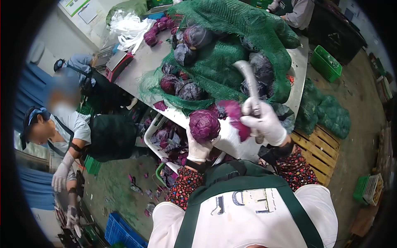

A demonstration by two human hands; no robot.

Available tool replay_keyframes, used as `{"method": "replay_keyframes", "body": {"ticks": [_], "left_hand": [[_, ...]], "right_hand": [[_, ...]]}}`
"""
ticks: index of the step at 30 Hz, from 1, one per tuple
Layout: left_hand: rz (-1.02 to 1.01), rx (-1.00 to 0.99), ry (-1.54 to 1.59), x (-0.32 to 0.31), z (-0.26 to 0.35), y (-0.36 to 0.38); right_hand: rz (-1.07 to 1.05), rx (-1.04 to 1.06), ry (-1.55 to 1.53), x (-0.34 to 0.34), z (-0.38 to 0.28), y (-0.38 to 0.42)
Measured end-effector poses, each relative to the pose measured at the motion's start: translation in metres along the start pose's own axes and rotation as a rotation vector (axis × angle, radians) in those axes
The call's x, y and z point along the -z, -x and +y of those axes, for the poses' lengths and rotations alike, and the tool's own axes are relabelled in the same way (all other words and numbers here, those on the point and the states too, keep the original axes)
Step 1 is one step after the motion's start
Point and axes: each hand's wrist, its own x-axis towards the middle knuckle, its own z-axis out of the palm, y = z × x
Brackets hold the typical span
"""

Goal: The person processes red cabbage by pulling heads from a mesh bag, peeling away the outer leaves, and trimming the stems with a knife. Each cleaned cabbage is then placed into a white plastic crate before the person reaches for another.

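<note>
The cabbage [204,125] is held in the left hand [199,148], just in front of the wearer, with its base seated in the palm. The left fingers are spread apart and curved around its underside and lower flank; its top and far side are left uncovered. In the right hand [269,124], beside it, a knife [250,80] is gripped: the fingers are closed on the handle, and the curved blade is pointed away from the wearer, beyond the knuckles. A torn leaf [234,115], blurred, is seen at the right fingertips; whether it is pinched or merely touched cannot be told.

Below and to the left of the left fingers, loose leaves [165,138] are held in a white crate [147,139]. Beyond both hands, more heads [197,36] are wrapped in green net [219,58] on the worktop [142,78]. Farther to the left, a person [72,132] is seen, well apart from the wearer's fingers.

The cabbage is judged dense, firm and fairly heavy for its size, so it is best carried from beneath, near the base, with the fingertips kept low and clear of the blade. Its waxy skin may be slippery against gloves, and the outer leaves, though stiff, may be snapped or peeled loose if it is grasped only by their edges.
</note>
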Motion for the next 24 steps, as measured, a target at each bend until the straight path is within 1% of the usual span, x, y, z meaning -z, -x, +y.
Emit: {"method": "replay_keyframes", "body": {"ticks": [1, 2, 3, 4, 5, 6, 7, 8, 9, 10, 11, 13, 14, 15, 17, 20, 21, 23, 24], "left_hand": [[-0.005, 0.003, -0.002, -0.004, -0.004, 0.002], [-0.036, -0.205, -0.340, -0.008, -0.010, 0.003], [0.004, -0.194, -0.343, -0.013, -0.006, -0.002], [0.060, -0.174, -0.308, -0.019, -0.008, -0.002], [0.112, -0.176, -0.282, -0.023, -0.011, 0.000], [0.147, -0.227, -0.284, -0.026, -0.013, 0.002], [0.101, -0.255, -0.266, -0.022, -0.011, -0.003], [0.204, -0.403, -0.395, -0.021, -0.015, -0.006], [0.184, -0.487, -0.583, -0.036, -0.015, -0.001], [0.210, -0.526, -0.574, -0.005, -0.018, -0.013], [0.241, -0.539, -0.571, 0.002, -0.020, -0.015], [0.243, -0.620, -0.619, -0.013, -0.017, -0.007], [0.244, -0.632, -0.606, -0.015, -0.018, -0.006], [0.266, -0.643, -0.647, -0.015, -0.020, -0.003], [0.300, -0.649, -0.676, -0.011, -0.023, 0.003], [0.299, -0.660, -0.685, -0.005, -0.027, 0.004], [0.313, -0.660, -0.729, -0.001, -0.027, 0.005], [0.318, -0.661, -0.770, 0.002, -0.027, 0.006], [0.311, -0.628, -0.719, 0.001, -0.026, 0.009]], "right_hand": [[0.018, -0.013, 0.137, -0.001, 0.021, -0.011], [0.033, -0.039, 0.399, -0.001, 0.041, -0.017], [0.152, 0.403, 0.886, 0.000, 0.075, -0.023], [0.172, 0.449, 0.924, -0.004, 0.091, -0.024], [0.197, 0.414, 0.916, -0.014, 0.100, -0.021], [0.137, 0.107, 0.724, -0.031, 0.079, -0.013], [0.137, 0.187, 0.591, -0.036, 0.100, -0.021], [0.121, 0.230, 0.773, -0.041, 0.097, -0.021], [0.150, 0.254, 0.767, -0.044, 0.102, -0.022], [0.138, 0.191, 0.757, -0.038, 0.117, -0.027], [0.128, 0.144, 0.731, -0.039, 0.120, -0.029], [0.072, 0.062, 0.556, -0.039, 0.124, -0.033], [0.042, -0.137, 0.432, -0.049, 0.096, -0.025], [0.031, -0.105, 0.353, -0.044, 0.109, -0.025], [0.013, -0.127, 0.261, -0.041, 0.123, -0.026], [0.001, -0.120, 0.223, -0.039, 0.125, -0.022], [0.003, -0.189, 0.185, -0.039, 0.124, -0.020], [-0.015, -0.182, 0.109, -0.035, 0.134, -0.021], [-0.031, -0.143, 0.186, -0.036, 0.132, -0.021]]}}
